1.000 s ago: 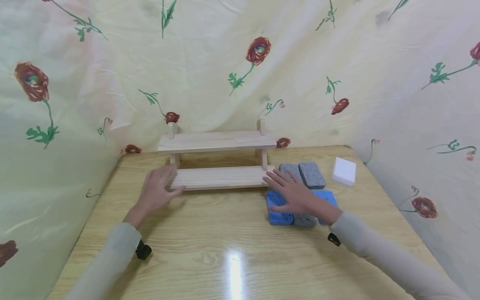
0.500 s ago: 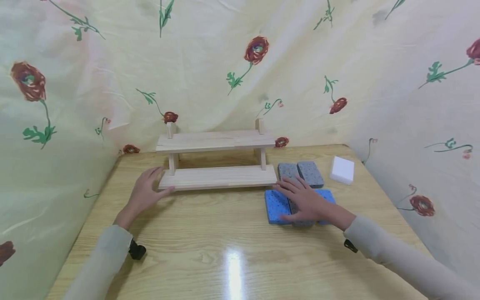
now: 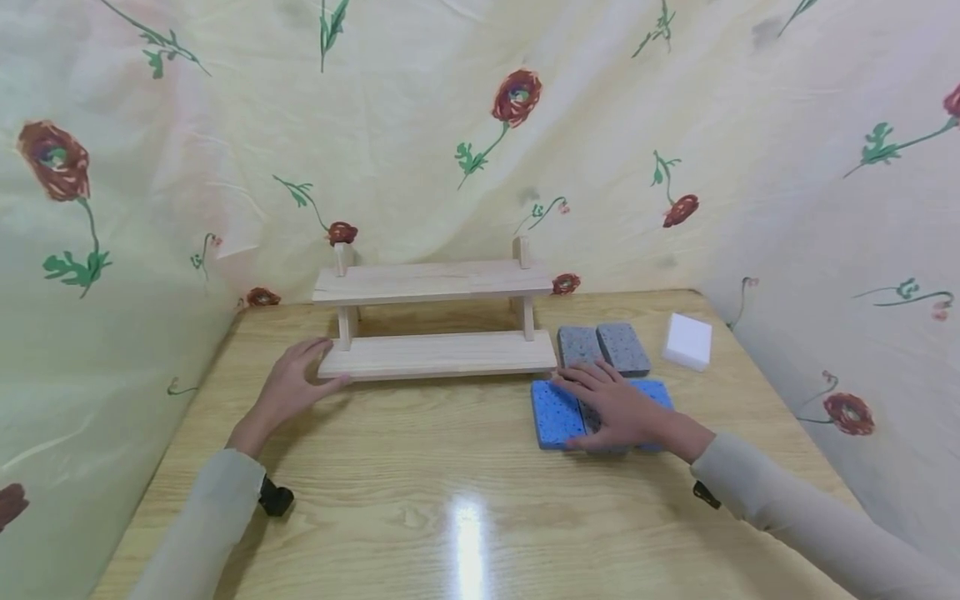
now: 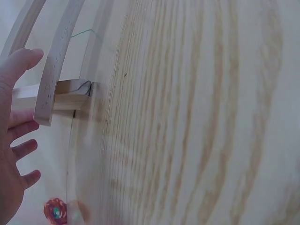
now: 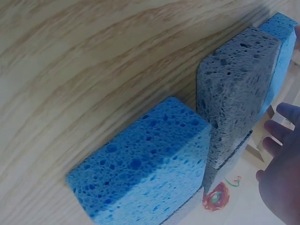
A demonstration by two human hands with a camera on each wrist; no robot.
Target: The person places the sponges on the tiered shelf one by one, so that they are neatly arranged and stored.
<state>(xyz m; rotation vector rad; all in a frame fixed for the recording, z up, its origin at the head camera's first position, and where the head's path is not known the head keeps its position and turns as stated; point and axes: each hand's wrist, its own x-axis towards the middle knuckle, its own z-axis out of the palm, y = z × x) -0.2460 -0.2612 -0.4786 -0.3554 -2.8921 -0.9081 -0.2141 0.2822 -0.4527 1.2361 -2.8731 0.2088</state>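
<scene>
Here, wooden shelf (image 3: 435,283): is standing toward the back of the table (image 3: 390,483), looking stiff, fairly light and not slippery; the lower board (image 3: 442,354) is offering its two ends as the surest holds
Left hand (image 3: 288,386): is straddling the shelf's left end, fingers parted from thumb; contact is proving hard to confirm
Right hand (image 3: 618,412): is hovering over the sponges, fingers spread, holding nothing
Count: one shelf is showing two boards; three grey sponges (image 3: 624,348), two blue sponges (image 3: 557,412) and one white block (image 3: 687,340) are lying to its right

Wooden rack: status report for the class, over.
Left hand at left end of wooden rack, right hand above sponges. Rack upright on table. Sponges close by its right end.
</scene>
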